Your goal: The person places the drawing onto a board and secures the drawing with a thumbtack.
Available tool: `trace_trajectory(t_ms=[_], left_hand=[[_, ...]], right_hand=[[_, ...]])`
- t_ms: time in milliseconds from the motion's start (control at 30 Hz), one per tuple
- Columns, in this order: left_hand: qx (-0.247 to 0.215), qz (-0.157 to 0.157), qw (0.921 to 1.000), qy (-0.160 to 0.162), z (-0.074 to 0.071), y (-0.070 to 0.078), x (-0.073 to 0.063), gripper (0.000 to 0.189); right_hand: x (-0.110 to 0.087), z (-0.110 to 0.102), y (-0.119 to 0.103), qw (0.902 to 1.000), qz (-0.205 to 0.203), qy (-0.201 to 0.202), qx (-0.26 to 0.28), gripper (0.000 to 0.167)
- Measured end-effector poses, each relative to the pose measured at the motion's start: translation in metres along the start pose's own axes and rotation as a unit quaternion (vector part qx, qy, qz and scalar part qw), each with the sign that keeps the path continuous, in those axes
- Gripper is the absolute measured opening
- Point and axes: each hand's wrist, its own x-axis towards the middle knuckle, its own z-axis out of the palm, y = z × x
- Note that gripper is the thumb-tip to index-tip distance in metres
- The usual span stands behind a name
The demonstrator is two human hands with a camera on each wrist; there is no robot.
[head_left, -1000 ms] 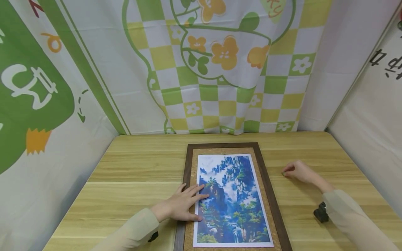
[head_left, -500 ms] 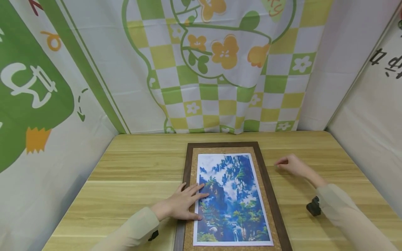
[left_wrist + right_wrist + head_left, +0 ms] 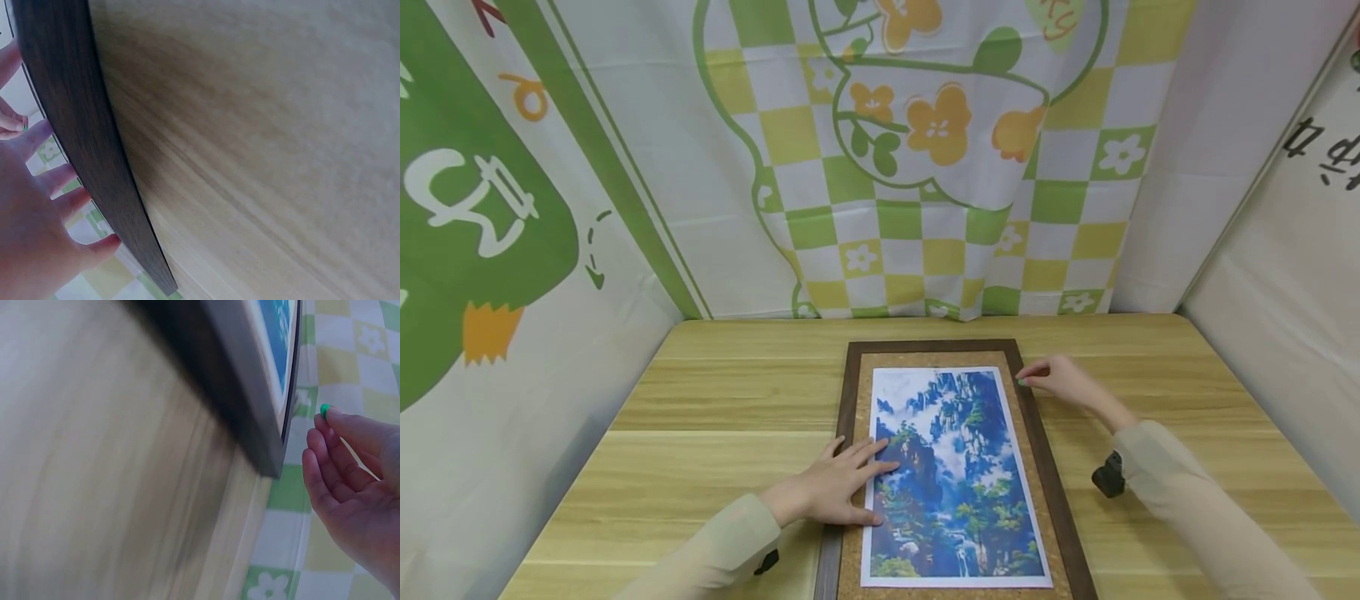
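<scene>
A printed landscape picture [image 3: 955,492] of blue mountains and waterfalls lies on a cork board [image 3: 940,359] with a dark wooden frame [image 3: 1042,450]. My left hand [image 3: 835,492] is spread over the board's left side, its fingertips on the picture's left edge; it grips nothing. Between thumb and index finger, my right hand [image 3: 1067,383] pinches a small green push pin [image 3: 324,409], of which only the rounded head shows. That hand is at the frame's upper right side, close to the picture's top right corner. In the left wrist view, the left fingers [image 3: 59,178] reach across the frame.
The board lies on a light wooden table [image 3: 737,392]. Behind it hangs a green and yellow checked cloth [image 3: 925,250], with printed fabric walls [image 3: 490,467] on both sides. A small black camera [image 3: 1108,475] is worn under the right wrist.
My right hand has moved left and slightly away from me with the push pin, from the bare table to the frame's right side. The left hand and picture have stayed put.
</scene>
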Motion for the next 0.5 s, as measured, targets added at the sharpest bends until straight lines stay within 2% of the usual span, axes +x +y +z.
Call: trace_trajectory(t_ms=[33,67,167,267,300,500], left_hand=[[-0.001,0.000,1.0000,-0.001,0.000,0.000,0.000,0.071],[-0.001,0.001,1.0000,-0.001,0.000,0.000,0.000,0.071],[-0.003,0.001,1.0000,-0.002,0.000,0.000,0.000,0.071],[-0.004,0.001,1.0000,-0.002,0.000,0.000,-0.001,0.071],[-0.004,0.001,1.0000,-0.002,0.000,0.000,-0.001,0.071],[-0.002,0.000,1.0000,-0.002,-0.001,0.000,0.001,0.071]], right_hand=[[0.003,0.001,-0.002,1.0000,-0.008,-0.002,0.005,0.022],[0.009,0.006,0.007,0.9991,-0.033,-0.002,0.025,0.023],[0.017,0.010,0.000,0.9981,-0.047,-0.006,0.040,0.023],[0.026,0.016,-0.007,0.9979,-0.045,-0.010,0.044,0.021],[0.024,0.015,-0.021,0.9991,-0.023,-0.011,0.033,0.020],[0.040,0.028,-0.028,0.9989,-0.022,-0.005,0.040,0.019]])
